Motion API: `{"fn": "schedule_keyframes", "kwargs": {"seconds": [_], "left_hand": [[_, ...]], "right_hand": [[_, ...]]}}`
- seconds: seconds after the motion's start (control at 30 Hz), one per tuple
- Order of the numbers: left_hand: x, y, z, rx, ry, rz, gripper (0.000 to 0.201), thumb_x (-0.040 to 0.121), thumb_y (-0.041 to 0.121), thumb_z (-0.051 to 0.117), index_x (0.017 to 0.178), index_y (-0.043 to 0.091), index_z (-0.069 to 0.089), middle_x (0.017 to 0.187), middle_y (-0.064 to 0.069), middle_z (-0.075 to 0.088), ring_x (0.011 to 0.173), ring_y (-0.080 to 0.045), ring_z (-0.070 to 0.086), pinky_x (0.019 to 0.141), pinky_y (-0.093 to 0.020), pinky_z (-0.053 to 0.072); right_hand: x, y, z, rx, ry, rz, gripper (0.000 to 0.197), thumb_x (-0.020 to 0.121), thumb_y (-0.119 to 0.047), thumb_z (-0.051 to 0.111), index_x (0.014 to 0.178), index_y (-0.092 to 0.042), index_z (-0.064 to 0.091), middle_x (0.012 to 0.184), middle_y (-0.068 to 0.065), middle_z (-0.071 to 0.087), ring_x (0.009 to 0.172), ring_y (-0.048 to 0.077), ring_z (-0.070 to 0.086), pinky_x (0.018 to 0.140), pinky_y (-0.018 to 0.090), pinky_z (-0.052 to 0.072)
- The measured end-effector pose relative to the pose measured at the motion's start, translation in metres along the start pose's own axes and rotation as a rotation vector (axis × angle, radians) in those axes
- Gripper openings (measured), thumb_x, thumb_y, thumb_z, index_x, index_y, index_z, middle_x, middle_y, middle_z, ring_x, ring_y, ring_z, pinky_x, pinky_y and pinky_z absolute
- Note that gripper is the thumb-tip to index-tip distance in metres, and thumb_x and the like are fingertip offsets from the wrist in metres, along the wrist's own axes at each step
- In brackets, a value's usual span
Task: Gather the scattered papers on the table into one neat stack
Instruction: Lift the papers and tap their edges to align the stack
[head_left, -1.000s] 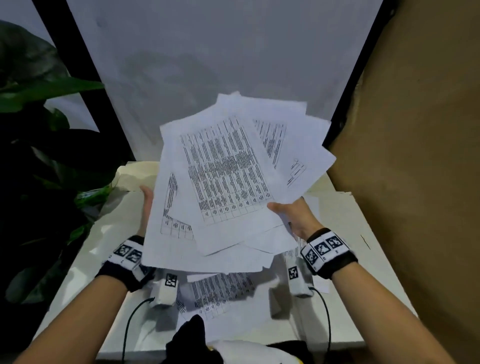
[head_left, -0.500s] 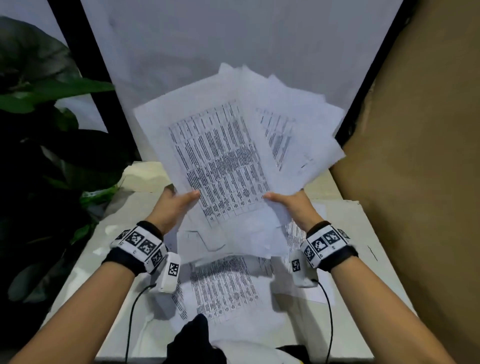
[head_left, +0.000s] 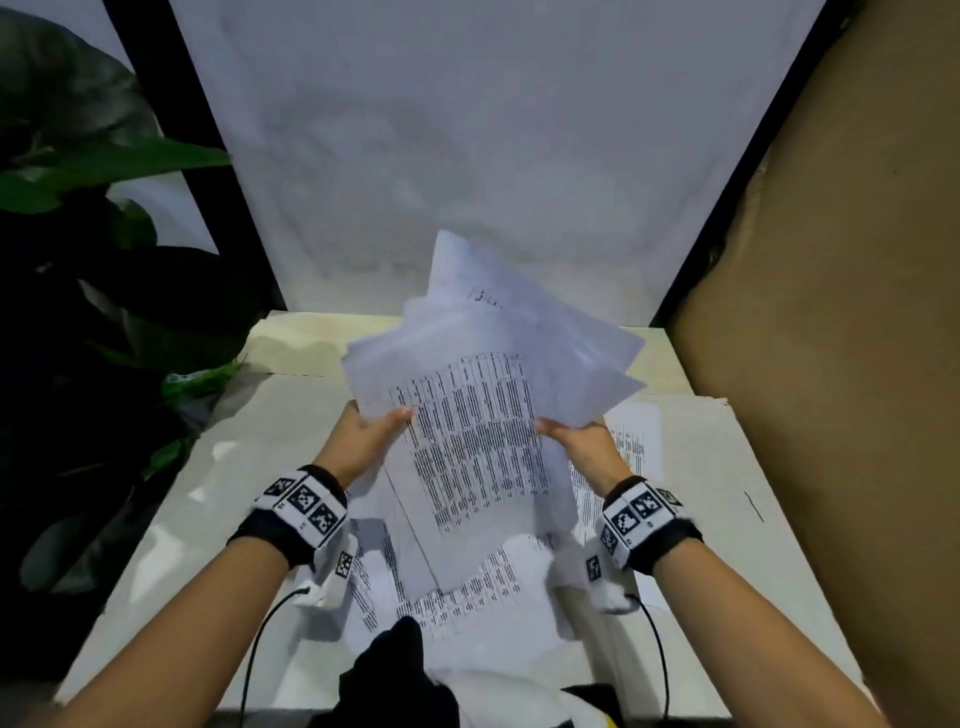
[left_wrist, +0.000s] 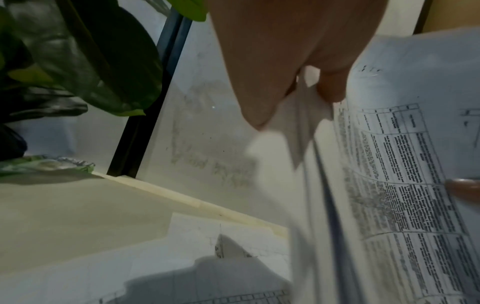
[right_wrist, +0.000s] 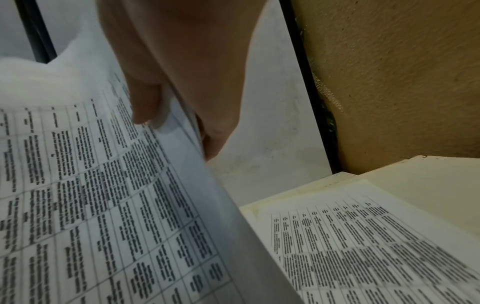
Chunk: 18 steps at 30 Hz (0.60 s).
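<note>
A loose bundle of printed sheets (head_left: 483, 415) is held up over the table, its far ends fanned out and uneven. My left hand (head_left: 363, 436) grips its left edge, thumb on the top sheet, fingers behind. My right hand (head_left: 582, 441) grips the right edge the same way. In the left wrist view the fingers (left_wrist: 262, 98) pinch crumpled paper corners beside the bundle (left_wrist: 405, 185). In the right wrist view the thumb (right_wrist: 145, 102) lies on the printed top sheet (right_wrist: 91, 195). More printed sheets lie flat on the table: one (head_left: 631, 447) to the right, others (head_left: 467, 592) below the bundle.
The white table (head_left: 228, 493) ends at a white wall panel (head_left: 467, 156) behind. A brown textured wall (head_left: 841, 364) bounds the right side. A leafy plant (head_left: 78, 260) stands at the left. A black-and-white soft object (head_left: 415, 686) sits at the near edge.
The held bundle has dropped lower and narrowed as both hands moved closer together. The left hand went from under the left edge to gripping it.
</note>
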<state>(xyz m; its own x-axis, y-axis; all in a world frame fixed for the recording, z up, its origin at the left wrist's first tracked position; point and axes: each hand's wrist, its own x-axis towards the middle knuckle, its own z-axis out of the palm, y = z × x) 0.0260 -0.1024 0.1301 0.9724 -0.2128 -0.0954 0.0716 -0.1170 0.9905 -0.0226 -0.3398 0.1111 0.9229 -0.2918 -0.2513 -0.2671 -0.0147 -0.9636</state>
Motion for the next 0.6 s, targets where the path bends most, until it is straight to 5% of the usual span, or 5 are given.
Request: {"fn": "schedule_keyframes", "kwargs": {"seconds": [0.1,0.2,0.37,0.47,0.6], "left_hand": [[0.005,0.005,-0.005,-0.042,0.062,-0.003,0.016,0.084,0.012,0.058,0.093,0.025,0.055,0.091,0.002,0.061,0.089,-0.018,0.06,0.096,-0.047,0.047],[0.009,0.015,-0.011,-0.113,0.063,0.073,0.034,0.078,0.017,0.066,0.109,0.02,0.051,0.098,0.007,0.061,0.092,-0.009,0.061,0.091,-0.037,0.048],[0.01,0.003,-0.012,-0.101,-0.091,0.129,0.073,0.039,0.053,0.082,0.103,0.033,0.054,0.099,0.014,0.065,0.089,0.007,0.064,0.076,-0.013,0.053],[0.009,-0.006,0.0,-0.091,-0.038,0.083,0.042,0.063,0.021,0.079,0.097,0.027,0.055,0.094,0.006,0.063,0.078,0.007,0.065,0.085,-0.028,0.054],[0.012,-0.001,0.005,-0.107,0.074,0.095,0.028,0.079,0.006,0.063,0.097,0.027,0.055,0.09,0.01,0.061,0.079,0.002,0.061,0.071,-0.015,0.053]], "right_hand": [[-0.001,-0.011,-0.002,-0.016,0.032,-0.018,0.034,0.081,-0.02,0.066,0.112,-0.011,0.057,0.106,0.004,0.06,0.109,0.022,0.054,0.106,0.034,0.036],[-0.004,-0.032,-0.005,0.031,-0.011,-0.095,0.03,0.079,-0.022,0.068,0.107,-0.022,0.058,0.108,-0.005,0.06,0.108,0.015,0.056,0.101,0.028,0.037],[0.006,-0.033,-0.007,0.068,-0.057,-0.179,0.067,0.064,-0.017,0.078,0.125,-0.012,0.048,0.111,-0.003,0.063,0.1,0.003,0.06,0.079,0.011,0.047],[0.011,-0.028,0.0,0.024,-0.069,-0.18,0.065,0.07,-0.012,0.075,0.128,-0.007,0.045,0.108,-0.004,0.061,0.092,-0.008,0.06,0.066,0.001,0.046],[0.015,-0.032,-0.001,0.05,-0.046,-0.197,0.059,0.07,-0.01,0.075,0.123,-0.005,0.049,0.103,0.0,0.063,0.089,-0.002,0.063,0.064,0.004,0.048]]}}
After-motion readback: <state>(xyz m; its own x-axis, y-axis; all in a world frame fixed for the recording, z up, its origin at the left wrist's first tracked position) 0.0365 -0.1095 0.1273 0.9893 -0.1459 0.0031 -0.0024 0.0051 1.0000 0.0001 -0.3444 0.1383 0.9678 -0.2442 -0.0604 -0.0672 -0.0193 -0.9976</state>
